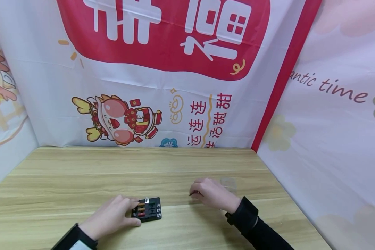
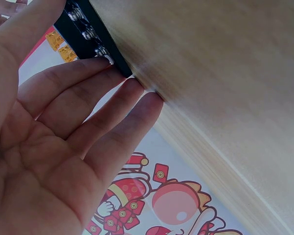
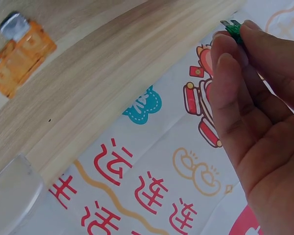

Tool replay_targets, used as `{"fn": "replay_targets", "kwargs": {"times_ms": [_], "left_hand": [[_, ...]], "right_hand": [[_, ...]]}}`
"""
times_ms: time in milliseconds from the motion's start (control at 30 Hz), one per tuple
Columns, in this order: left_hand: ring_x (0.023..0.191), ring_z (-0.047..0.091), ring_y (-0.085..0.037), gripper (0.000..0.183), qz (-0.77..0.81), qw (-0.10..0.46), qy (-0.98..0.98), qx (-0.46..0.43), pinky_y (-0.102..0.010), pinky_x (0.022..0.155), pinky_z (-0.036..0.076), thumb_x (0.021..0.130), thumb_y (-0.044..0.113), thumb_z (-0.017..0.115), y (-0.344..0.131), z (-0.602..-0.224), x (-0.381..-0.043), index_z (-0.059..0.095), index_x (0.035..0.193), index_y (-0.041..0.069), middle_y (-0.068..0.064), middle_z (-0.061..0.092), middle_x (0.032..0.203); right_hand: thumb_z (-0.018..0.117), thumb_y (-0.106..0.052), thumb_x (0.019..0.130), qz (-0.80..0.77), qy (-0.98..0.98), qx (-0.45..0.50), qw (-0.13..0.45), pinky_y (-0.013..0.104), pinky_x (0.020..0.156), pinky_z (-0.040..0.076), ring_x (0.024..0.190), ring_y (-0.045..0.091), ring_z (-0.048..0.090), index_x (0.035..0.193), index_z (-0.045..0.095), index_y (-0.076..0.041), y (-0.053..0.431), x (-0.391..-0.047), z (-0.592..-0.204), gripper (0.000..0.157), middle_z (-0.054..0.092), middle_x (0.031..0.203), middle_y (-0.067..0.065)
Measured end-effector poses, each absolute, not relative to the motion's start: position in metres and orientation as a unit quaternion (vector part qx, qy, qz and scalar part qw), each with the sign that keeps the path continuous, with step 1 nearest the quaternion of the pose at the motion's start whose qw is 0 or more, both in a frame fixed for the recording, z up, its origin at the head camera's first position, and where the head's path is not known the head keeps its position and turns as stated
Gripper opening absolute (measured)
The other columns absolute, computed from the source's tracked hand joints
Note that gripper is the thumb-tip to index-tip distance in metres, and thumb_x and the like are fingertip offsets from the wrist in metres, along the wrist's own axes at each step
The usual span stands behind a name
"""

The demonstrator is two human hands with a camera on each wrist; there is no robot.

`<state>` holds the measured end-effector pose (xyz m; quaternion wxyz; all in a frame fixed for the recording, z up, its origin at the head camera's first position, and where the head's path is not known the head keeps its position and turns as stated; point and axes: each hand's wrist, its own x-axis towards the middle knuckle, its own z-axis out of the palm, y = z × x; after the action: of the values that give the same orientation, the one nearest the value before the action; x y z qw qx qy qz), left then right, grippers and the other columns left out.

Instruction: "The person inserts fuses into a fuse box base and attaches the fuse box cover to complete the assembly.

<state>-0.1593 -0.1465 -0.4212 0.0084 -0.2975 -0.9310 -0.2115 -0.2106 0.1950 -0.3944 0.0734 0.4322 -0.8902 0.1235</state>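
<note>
A black fuse box [image 1: 153, 209] lies on the wooden table, with orange and red blade fuses standing in its left part and a row of metal screw terminals along its right edge. My left hand [image 1: 112, 217] holds it by its left end, thumb along the near side and fingertips at the far side. In the left wrist view those fingertips [image 2: 107, 63] meet the box's edge beside the terminals. Off to the right, my right hand [image 1: 214, 194] is raised over the table. Between its thumb and fingers it pinches a small green blade fuse [image 3: 233, 30], metal prongs pointing outward.
Behind the right hand stands a clear plastic box [image 1: 228, 184]. A loose orange blade fuse [image 3: 24, 58] shows close up in the right wrist view. Printed cloth walls [image 1: 175, 80] rise at the back and sides of the table [image 1: 81, 180].
</note>
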Motion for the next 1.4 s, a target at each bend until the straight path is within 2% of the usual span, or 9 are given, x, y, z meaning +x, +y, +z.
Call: {"fn": "replay_targets", "kwargs": {"times_ms": [267, 600, 767, 1133, 1400], "left_hand": [[0.079, 0.060, -0.009, 0.048, -0.207, 0.007, -0.933, -0.293, -0.036, 0.069, 0.050, 0.076, 0.048, 0.080, -0.146, -0.421, -0.159, 0.077, 0.102, 0.008, -0.010, 0.072, 0.107], [0.083, 0.063, -0.013, 0.048, -0.212, 0.001, -0.932, -0.293, -0.037, 0.070, 0.051, 0.075, 0.050, 0.079, -0.146, -0.422, -0.161, 0.077, 0.100, 0.009, -0.011, 0.071, 0.108], [0.081, 0.062, -0.010, 0.047, -0.218, -0.002, -0.931, -0.293, -0.035, 0.069, 0.051, 0.076, 0.048, 0.080, -0.147, -0.421, -0.160, 0.077, 0.101, 0.009, -0.011, 0.071, 0.108], [0.085, 0.064, -0.011, 0.043, -0.218, 0.009, -0.929, -0.300, -0.036, 0.071, 0.051, 0.076, 0.044, 0.081, -0.147, -0.420, -0.160, 0.077, 0.101, 0.009, -0.011, 0.071, 0.111], [0.075, 0.056, -0.005, 0.041, -0.224, -0.004, -0.927, -0.301, -0.031, 0.065, 0.048, 0.077, 0.043, 0.081, -0.147, -0.420, -0.161, 0.076, 0.101, 0.011, -0.010, 0.071, 0.110]], "right_hand": [[0.076, -0.011, 0.087, 0.109, -0.880, 0.450, 0.102, 0.018, 0.069, 0.047, 0.078, -0.001, 0.059, 0.090, 0.072, -0.014, 0.189, -0.208, -0.396, 0.005, 0.066, 0.086, -0.007], [0.075, -0.008, 0.088, 0.119, -0.872, 0.463, 0.102, 0.016, 0.070, 0.047, 0.079, -0.001, 0.060, 0.092, 0.072, -0.012, 0.180, -0.205, -0.400, 0.006, 0.067, 0.087, -0.007], [0.074, -0.009, 0.089, 0.120, -0.861, 0.478, 0.124, 0.012, 0.068, 0.046, 0.077, -0.002, 0.060, 0.093, 0.071, -0.012, 0.174, -0.203, -0.403, 0.006, 0.067, 0.087, -0.006], [0.072, -0.010, 0.091, 0.144, -0.838, 0.493, 0.184, 0.012, 0.067, 0.045, 0.076, -0.002, 0.057, 0.095, 0.071, -0.012, 0.157, -0.193, -0.408, 0.005, 0.065, 0.086, -0.007], [0.072, -0.010, 0.090, 0.154, -0.827, 0.499, 0.210, 0.011, 0.066, 0.044, 0.074, -0.003, 0.055, 0.095, 0.071, -0.011, 0.146, -0.189, -0.412, 0.005, 0.063, 0.085, -0.008]]}}
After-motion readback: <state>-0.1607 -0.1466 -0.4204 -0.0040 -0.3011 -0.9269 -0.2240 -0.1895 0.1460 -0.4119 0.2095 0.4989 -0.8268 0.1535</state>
